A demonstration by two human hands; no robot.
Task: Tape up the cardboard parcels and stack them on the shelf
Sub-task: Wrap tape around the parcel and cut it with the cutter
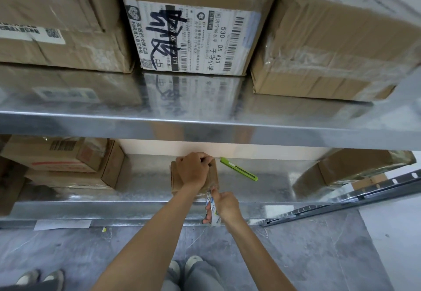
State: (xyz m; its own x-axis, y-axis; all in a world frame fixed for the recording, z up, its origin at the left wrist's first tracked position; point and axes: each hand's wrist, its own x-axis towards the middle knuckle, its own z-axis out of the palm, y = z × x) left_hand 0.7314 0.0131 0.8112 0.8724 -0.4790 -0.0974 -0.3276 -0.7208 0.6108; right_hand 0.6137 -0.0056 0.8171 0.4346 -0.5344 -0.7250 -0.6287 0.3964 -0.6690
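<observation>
Small brown parcel [176,188] lies flat on the lower shelf [145,177], tape roll [213,216] just beside.

Grey veined floor [68,252], perhaps stone; pale wall [250,148]

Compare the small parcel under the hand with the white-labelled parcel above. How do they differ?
The small parcel lies on the lower shelf, the labelled parcel on the upper shelf. The labelled parcel looks much bigger than the small parcel and bears a white label; the small parcel shows none. The left hand grips only the small parcel. Both are brown cardboard.
</observation>
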